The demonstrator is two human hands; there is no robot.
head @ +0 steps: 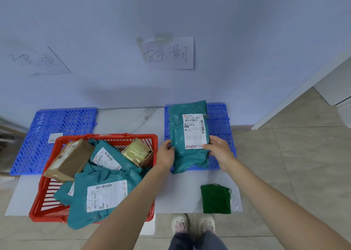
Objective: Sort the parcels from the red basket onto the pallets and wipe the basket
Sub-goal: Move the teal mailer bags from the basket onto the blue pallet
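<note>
**Teal mailer held over the right pallet**

Both hands pinch one teal poly mailer [188,135], the left hand [166,153] on its near-left edge, the right hand [218,149] with thumb curled onto the shipping label [194,131]. Beyond the fingers lies the right blue pallet [220,120]; the red basket [47,196], still full, sits left of the left wrist. The slack bag may droop off the pallet's near edge if released here.

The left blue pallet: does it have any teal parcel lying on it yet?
No. The left blue pallet bears no teal parcel; both hands hold one teal parcel over the right blue pallet.
</note>
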